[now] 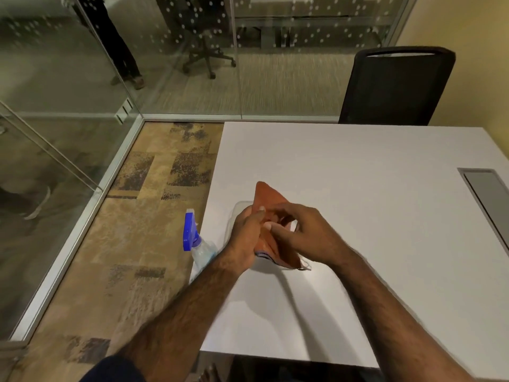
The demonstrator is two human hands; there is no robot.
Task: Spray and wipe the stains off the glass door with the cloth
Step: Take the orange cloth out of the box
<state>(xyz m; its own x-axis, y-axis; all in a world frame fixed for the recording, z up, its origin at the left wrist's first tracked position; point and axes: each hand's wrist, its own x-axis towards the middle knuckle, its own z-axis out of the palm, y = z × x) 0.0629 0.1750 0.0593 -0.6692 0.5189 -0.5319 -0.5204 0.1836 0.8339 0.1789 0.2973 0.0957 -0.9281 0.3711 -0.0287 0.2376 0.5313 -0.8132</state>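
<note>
An orange cloth (268,198) is held between both hands above the white table (358,166), over a clear plastic container (239,207). My left hand (245,238) grips the cloth's left side, and my right hand (305,232) pinches it from the right. A spray bottle (197,244) with a blue trigger head stands at the table's left edge, just left of my left wrist. The glass door (49,86) with its metal frame is at the far left, across a strip of carpet.
A black office chair (396,86) stands at the table's far side. A grey cable hatch (487,194) is set into the table at right. Beyond the glass walls are another chair (205,48) and a person's legs (118,42). Patterned carpet (137,216) lies left of the table.
</note>
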